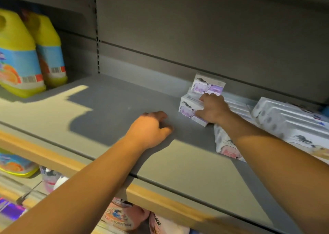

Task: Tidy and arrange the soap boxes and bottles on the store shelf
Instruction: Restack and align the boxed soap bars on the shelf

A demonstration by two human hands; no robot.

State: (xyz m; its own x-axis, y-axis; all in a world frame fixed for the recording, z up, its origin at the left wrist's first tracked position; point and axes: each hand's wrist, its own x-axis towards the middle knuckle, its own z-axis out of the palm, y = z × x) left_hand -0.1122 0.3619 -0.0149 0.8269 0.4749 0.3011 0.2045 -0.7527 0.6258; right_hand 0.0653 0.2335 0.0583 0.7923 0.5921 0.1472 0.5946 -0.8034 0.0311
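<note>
far out to the left of your left hand (150, 129), two yellow bottles (26, 54) stand upright, touching side by side at the back of the shelf (114, 109), their labels facing out. they look settled already. between them and that hand the shelf is a long bare stretch, partly in shadow.

your left hand rests on the shelf with its fingers loosely curled, holding nothing; it is near the boxes but not touching them.

just to its right, your right hand (213, 109) grips a white soap box with a purple print (188, 110), thumb on the front face and fingers curled over the top. the box sits on the shelf at the left end of the box group. behind that hand a second purple-print box (208, 85) sits higher, against the back wall. under your right forearm a box with a pink print (227, 147) sits at an angle nearer the front edge, and further right a row of white boxes (288, 116) runs off frame, not squared to the shelf edge.

judging from this, the task is early to midway: the bottles seem done, but the boxes are still uneven in height and angle and need squaring up.

your right forearm crosses over the pink-print box, so a careless pull could nudge it. below the shelf lip (160, 200), other packaged goods show on the lower level, too blurred to name.
</note>
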